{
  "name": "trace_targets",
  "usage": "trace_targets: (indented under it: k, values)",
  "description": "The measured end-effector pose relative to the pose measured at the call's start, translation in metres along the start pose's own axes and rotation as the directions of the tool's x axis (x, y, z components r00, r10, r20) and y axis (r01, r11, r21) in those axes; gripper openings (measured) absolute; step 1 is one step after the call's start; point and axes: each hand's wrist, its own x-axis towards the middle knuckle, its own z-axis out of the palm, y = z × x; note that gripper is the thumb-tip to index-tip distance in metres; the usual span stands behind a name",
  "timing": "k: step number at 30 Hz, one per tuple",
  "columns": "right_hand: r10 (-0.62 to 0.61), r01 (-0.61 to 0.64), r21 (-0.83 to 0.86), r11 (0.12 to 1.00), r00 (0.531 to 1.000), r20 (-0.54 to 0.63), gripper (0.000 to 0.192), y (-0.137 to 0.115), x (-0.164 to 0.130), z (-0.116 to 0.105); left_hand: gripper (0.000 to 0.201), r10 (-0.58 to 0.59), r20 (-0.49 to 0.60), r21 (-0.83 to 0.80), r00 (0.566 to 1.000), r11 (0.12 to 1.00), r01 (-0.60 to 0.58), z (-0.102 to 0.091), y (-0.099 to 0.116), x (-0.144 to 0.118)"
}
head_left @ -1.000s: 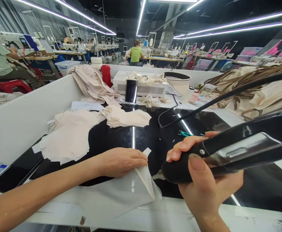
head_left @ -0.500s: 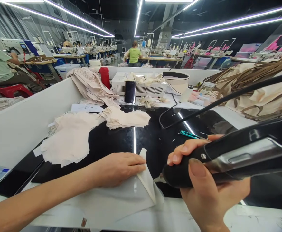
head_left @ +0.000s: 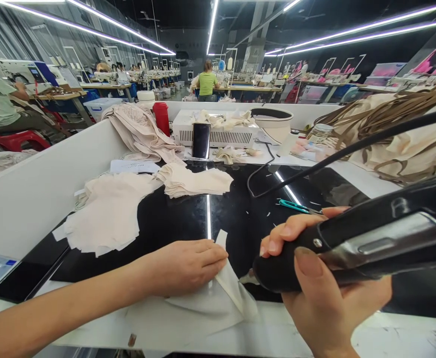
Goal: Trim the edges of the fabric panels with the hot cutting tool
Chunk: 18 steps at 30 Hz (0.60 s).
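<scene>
My left hand (head_left: 190, 266) presses its closed fingers on the folded edge of a thin off-white fabric piece (head_left: 203, 313), which lies partly over the black glossy board (head_left: 173, 219) and the white table front. In my right hand (head_left: 326, 298) is a black corded hand tool (head_left: 367, 238) with a silver strip along its side. Its rounded end points left, close to the fabric's right edge. A small pale tip shows beside that end; whether it touches the fabric I cannot tell. Beyond my right fingers lie teal thread snips (head_left: 296, 206).
Stacked cream fabric pieces (head_left: 102, 214) lie at left, with another stack (head_left: 199, 181) near the middle. A phone (head_left: 201, 140) leans against a white vented box (head_left: 180, 127). Behind are a red bottle (head_left: 161, 118) and draped cloth (head_left: 136, 127). A black cable (head_left: 315, 166) crosses the right side.
My left hand has shifted slightly down and its fingers are more bent. The fabric under it is more wrinkled. The hand tool has hardly moved.
</scene>
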Motion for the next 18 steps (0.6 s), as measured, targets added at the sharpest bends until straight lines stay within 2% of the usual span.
trace_targets:
  k: [6,15,18]
  values:
    - [-0.017,0.017,-0.008,1.0,1.0,-0.004,0.043,0.0,0.0,0.001,0.03,-0.113,0.065,-0.131,0.991,0.984,0.121,-0.005,-0.001,-0.003]
    - [-0.009,0.009,-0.014,1.0,1.0,-0.026,0.043,0.0,0.0,0.001,0.028,-0.105,0.047,-0.135,0.993,0.985,0.111,-0.011,0.005,-0.003]
    - [-0.008,0.007,-0.025,1.0,0.999,-0.036,0.043,-0.001,0.0,0.001,0.034,-0.109,0.061,-0.126,0.992,0.985,0.116,-0.01,0.007,-0.001]
